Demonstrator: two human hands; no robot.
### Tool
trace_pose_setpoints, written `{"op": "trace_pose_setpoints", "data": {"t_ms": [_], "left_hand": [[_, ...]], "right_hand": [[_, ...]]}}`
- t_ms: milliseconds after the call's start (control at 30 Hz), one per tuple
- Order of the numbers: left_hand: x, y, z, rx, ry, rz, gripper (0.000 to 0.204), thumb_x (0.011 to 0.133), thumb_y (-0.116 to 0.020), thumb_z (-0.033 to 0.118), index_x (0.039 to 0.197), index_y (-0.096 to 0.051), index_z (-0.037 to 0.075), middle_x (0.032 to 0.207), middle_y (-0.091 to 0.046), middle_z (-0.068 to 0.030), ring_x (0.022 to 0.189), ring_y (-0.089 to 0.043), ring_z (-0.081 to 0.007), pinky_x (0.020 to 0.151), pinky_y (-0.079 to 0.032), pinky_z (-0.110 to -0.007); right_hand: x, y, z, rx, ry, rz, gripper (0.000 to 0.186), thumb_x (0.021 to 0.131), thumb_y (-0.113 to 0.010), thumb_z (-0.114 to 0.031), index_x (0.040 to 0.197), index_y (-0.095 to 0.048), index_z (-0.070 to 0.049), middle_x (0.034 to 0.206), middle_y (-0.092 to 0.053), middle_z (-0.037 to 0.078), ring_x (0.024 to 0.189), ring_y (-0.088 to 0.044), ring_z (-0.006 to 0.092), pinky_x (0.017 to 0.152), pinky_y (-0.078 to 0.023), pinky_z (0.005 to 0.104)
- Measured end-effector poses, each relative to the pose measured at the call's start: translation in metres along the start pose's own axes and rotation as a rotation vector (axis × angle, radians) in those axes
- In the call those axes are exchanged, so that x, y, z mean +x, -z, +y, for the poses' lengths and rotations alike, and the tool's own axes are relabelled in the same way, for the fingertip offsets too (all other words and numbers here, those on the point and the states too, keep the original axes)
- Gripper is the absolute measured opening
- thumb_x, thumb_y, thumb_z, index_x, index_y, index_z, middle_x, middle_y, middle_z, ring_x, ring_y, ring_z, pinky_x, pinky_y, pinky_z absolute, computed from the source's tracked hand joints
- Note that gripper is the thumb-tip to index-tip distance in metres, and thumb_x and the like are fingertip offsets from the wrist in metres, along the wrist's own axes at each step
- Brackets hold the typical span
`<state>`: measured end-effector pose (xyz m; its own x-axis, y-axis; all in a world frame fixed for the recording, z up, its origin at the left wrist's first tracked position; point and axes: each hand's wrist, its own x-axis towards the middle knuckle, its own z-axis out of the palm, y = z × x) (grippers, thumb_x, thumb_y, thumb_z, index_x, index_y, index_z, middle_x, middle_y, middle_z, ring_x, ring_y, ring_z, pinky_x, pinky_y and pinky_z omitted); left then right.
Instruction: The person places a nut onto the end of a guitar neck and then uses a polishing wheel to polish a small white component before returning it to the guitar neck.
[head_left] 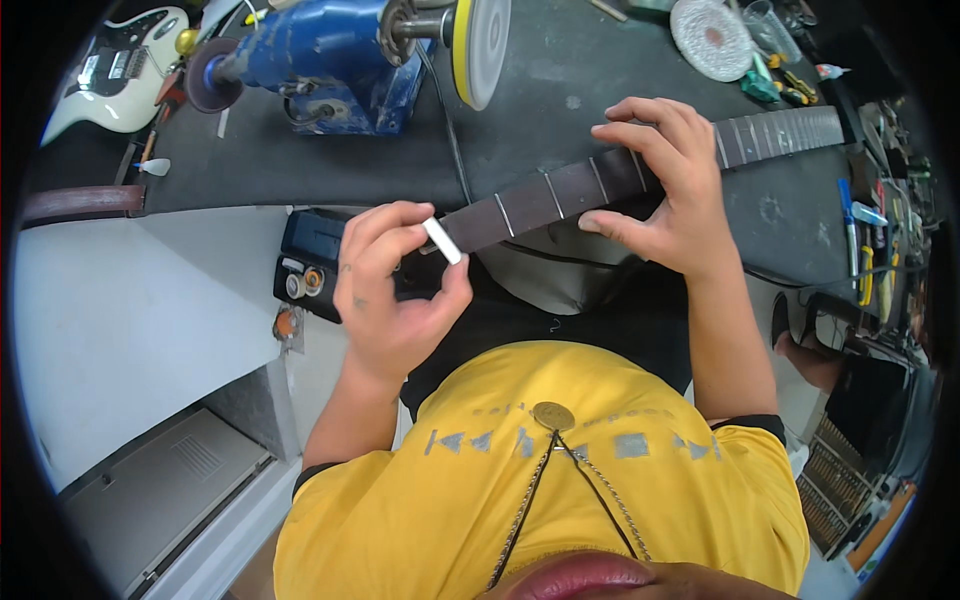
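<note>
A guitar neck [527, 205] with a dark fretboard and metal frets slants across the near edge of the bench, its far end up to the right. My left hand [395, 285] pinches a small white bar, which looks like a guitar nut [442, 241], between thumb and fingertips. The bar sits crosswise at the neck's left end; whether it touches the slot cannot be made out. Over the middle of the neck lies my right hand [672, 180], open, fingers spread toward the far edge and thumb stretched along the near edge. Its palm hides part of the fretboard.
A blue bench grinder [325, 55] with a yellow-rimmed buffing wheel [480, 50] stands beyond the neck, its cable [447, 130] running toward me. A white electric guitar body [125, 75] lies far left. Pens and tools [865, 250] line the right side. A black case [315, 255] sits below my left wrist.
</note>
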<state>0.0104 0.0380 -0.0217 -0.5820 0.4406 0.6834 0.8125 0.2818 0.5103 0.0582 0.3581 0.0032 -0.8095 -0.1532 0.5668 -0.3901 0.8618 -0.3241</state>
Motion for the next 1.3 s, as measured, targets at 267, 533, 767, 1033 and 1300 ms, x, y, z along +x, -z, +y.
{"op": "trace_pose_setpoints", "data": {"t_ms": [267,533,767,1033,1300], "left_hand": [[0.035,-0.035,0.038,0.086,-0.102,0.100,0.058,0.072,-0.090,0.000,0.122,-0.061,0.006,0.119,-0.073,-0.0164,0.100,-0.072,-0.0389,0.087,-0.059,-0.047],[0.048,-0.018,0.040,0.101,-0.092,0.089,0.058,0.078,-0.091,0.003,0.128,-0.061,0.004,0.122,-0.077,-0.0165,0.108,-0.076,-0.0355,0.096,-0.060,-0.041],[0.054,0.030,-0.015,0.063,0.247,-0.219,0.025,0.089,-0.083,0.004,0.112,-0.074,0.000,0.107,-0.081,-0.0114,0.101,-0.079,-0.0243,0.094,-0.059,-0.036],[0.058,0.038,-0.074,-0.334,0.586,-0.352,0.019,0.093,-0.082,0.008,0.108,-0.075,0.000,0.096,-0.078,-0.0041,0.089,-0.073,-0.0129,0.085,-0.058,-0.031],[0.055,0.034,-0.078,-0.394,0.654,-0.417,0.026,0.092,-0.080,0.004,0.117,-0.072,0.002,0.112,-0.075,-0.0028,0.099,-0.067,-0.0094,0.093,-0.055,-0.029]], "right_hand": [[-0.005,-0.024,-0.084,0.786,-0.362,0.044,0.033,0.090,-0.091,-0.020,0.113,-0.077,-0.001,0.100,-0.079,0.013,0.086,-0.076,0.0232,0.082,-0.062,0.0354],[0.012,-0.025,-0.065,0.687,-0.425,0.131,0.014,0.102,-0.077,-0.008,0.112,-0.076,0.002,0.092,-0.076,0.002,0.084,-0.066,0.0073,0.077,-0.054,0.0261],[0.060,-0.042,-0.006,0.794,-0.417,0.267,0.013,0.106,-0.071,-0.008,0.115,-0.072,0.002,0.100,-0.079,0.005,0.092,-0.074,0.0104,0.081,-0.058,0.0272],[0.084,-0.063,0.005,0.944,-0.350,0.337,0.013,0.099,-0.080,-0.005,0.111,-0.079,0.000,0.093,-0.078,0.002,0.086,-0.071,0.0076,0.076,-0.055,0.0239],[0.084,-0.073,0.004,0.836,-0.227,0.422,0.014,0.092,-0.086,-0.006,0.106,-0.083,-0.006,0.094,-0.079,0.000,0.087,-0.072,0.0106,0.077,-0.055,0.0267]]}}
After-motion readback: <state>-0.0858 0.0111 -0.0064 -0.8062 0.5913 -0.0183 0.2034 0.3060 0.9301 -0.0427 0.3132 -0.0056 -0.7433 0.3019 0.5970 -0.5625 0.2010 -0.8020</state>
